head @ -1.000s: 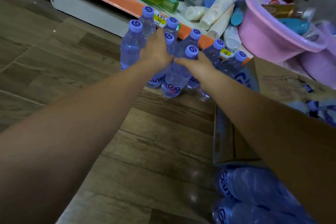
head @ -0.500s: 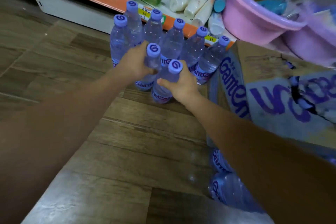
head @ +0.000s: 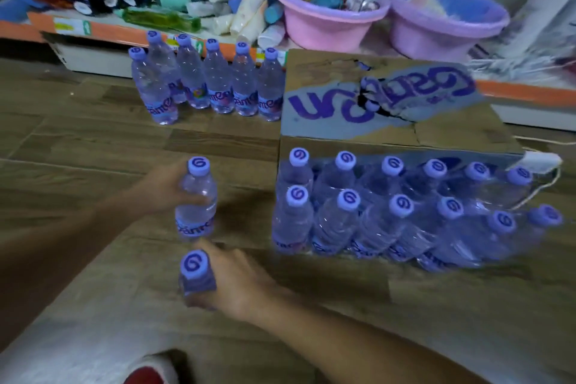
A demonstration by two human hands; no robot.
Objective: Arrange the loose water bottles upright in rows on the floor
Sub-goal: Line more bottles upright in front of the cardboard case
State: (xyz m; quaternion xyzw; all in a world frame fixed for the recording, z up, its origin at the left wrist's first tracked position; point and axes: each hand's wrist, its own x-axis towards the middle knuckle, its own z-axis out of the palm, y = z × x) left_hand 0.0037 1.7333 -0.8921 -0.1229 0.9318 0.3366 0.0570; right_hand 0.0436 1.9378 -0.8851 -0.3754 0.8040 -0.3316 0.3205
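Both hands have drawn back from the row of six upright bottles [head: 205, 81]; left hand [head: 163, 188] grips a clear purple-capped bottle [head: 196, 203], right hand [head: 240, 287] grips another purple-capped bottle [head: 194, 274]

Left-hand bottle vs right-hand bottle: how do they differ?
The left-hand bottle sits farther from the camera, with its label showing; the right-hand bottle is nearer, seen almost cap-on, its body mostly hidden by the right hand. The left hand grips its bottle from the side. Both have purple caps and are held.
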